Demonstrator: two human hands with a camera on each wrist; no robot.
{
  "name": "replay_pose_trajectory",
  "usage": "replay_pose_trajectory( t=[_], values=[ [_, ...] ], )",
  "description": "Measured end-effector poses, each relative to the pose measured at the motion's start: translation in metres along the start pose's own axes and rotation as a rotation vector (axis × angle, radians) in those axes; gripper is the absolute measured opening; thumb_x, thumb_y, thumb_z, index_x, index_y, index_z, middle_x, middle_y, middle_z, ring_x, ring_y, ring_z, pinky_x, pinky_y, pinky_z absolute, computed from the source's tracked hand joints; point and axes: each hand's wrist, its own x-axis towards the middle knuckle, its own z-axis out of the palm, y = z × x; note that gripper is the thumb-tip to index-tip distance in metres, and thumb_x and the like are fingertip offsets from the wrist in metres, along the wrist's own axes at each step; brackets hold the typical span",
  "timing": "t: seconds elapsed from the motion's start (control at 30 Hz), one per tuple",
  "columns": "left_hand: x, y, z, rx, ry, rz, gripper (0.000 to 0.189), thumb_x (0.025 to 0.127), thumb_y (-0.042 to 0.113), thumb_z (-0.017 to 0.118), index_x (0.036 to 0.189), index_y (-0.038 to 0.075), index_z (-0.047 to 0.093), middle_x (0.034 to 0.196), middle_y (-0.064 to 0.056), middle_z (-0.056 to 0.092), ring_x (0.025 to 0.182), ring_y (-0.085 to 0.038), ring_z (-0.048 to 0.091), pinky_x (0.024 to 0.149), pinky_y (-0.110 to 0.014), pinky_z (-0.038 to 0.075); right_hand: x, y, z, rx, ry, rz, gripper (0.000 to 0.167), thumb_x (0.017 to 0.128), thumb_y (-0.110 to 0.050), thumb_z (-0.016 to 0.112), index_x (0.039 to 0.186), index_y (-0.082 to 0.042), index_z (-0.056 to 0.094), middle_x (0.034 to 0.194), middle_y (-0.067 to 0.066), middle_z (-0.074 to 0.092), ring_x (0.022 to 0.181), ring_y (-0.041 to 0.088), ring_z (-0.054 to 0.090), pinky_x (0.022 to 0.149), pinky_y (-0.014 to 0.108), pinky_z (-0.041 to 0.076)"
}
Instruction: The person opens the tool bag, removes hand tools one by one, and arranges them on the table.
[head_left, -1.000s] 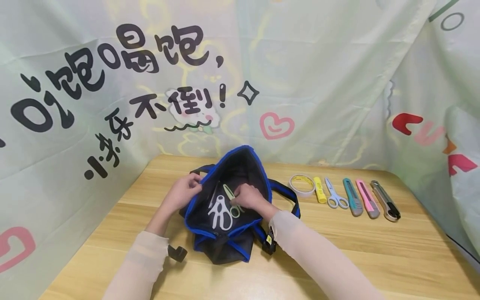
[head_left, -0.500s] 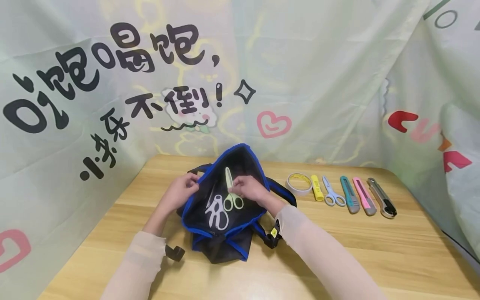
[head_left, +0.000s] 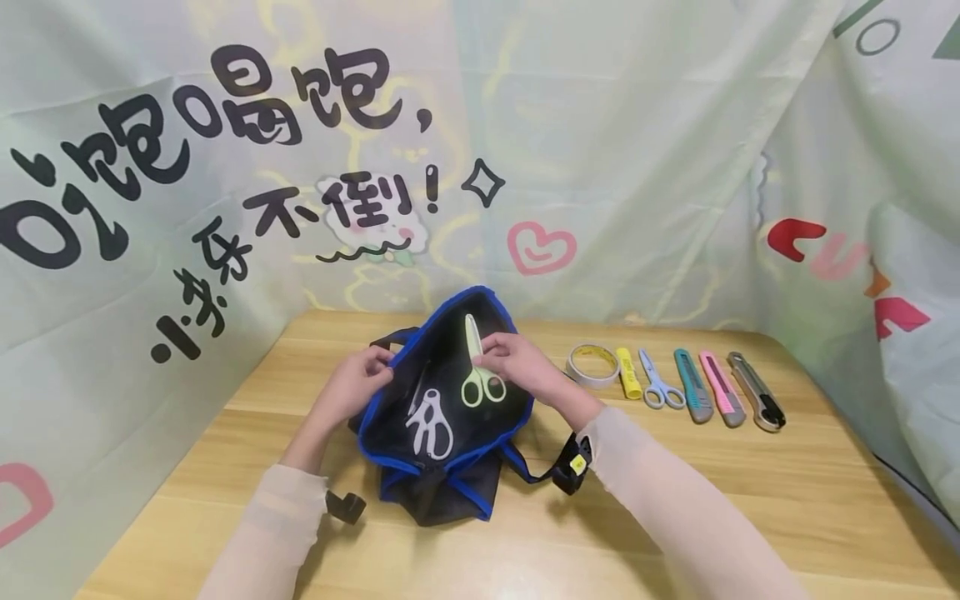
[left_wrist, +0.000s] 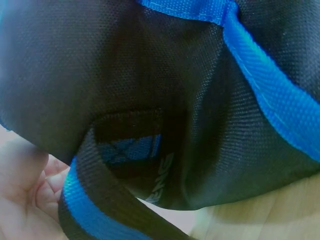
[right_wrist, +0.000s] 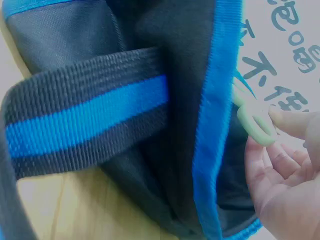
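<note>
A black tool bag (head_left: 429,510) with blue trim stands with its mouth spread wide in the head view. My left hand (head_left: 351,385) pinches its left rim; in the left wrist view the bag's side and strap hide part of that hand. Between right thumb and fingers I hold light-green scissors (head_left: 474,346), blades upward and handle loops down, in front of the bag's opening. The right hand (head_left: 529,368) is at the bag's right side. Inside the bag lie white-handled scissors (head_left: 431,429) and a thin, pen-like item (head_left: 417,396).
On the wooden table (head_left: 675,517), right of the bag, a row holds a tape roll (head_left: 576,373), yellow stick (head_left: 628,375), blue scissors (head_left: 662,393), and teal (head_left: 693,387), pink (head_left: 722,387) and grey (head_left: 756,392) utility knives. Printed curtains (head_left: 637,167) stand behind.
The right hand has lifted the green scissors from inside the bag, moving them up and to the right. The left hand stays at the rim. The head view has shifted slightly.
</note>
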Motion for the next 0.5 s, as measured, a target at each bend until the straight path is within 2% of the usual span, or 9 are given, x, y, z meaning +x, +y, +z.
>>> replay_pose_trajectory(
  t=[0.23, 0.5],
  values=[
    [0.000, 0.000, -0.001, -0.004, 0.007, -0.012, 0.024, 0.093, 0.013, 0.060, 0.115, 0.003, 0.062, 0.093, -0.012, 0.066, 0.083, -0.027, 0.060, 0.078, -0.044, 0.048, -0.011, -0.001, -0.018, 0.024, 0.007, 0.011, 0.044, 0.093, -0.019, 0.066, 0.127, 0.003, 0.049, 0.111, 0.018, 0.065, 0.075, 0.025, 0.066, 0.076, 0.036, 0.053],
    [0.000, 0.001, -0.002, -0.011, 0.010, -0.003, 0.023, 0.092, 0.013, 0.060, 0.113, 0.003, 0.063, 0.091, -0.011, 0.067, 0.080, -0.025, 0.060, 0.075, -0.040, 0.047, -0.028, -0.005, -0.037, -0.031, 0.027, -0.026, 0.044, 0.094, -0.024, 0.066, 0.128, 0.000, 0.053, 0.117, 0.018, 0.064, 0.081, 0.024, 0.067, 0.078, 0.040, 0.053]
  ],
)
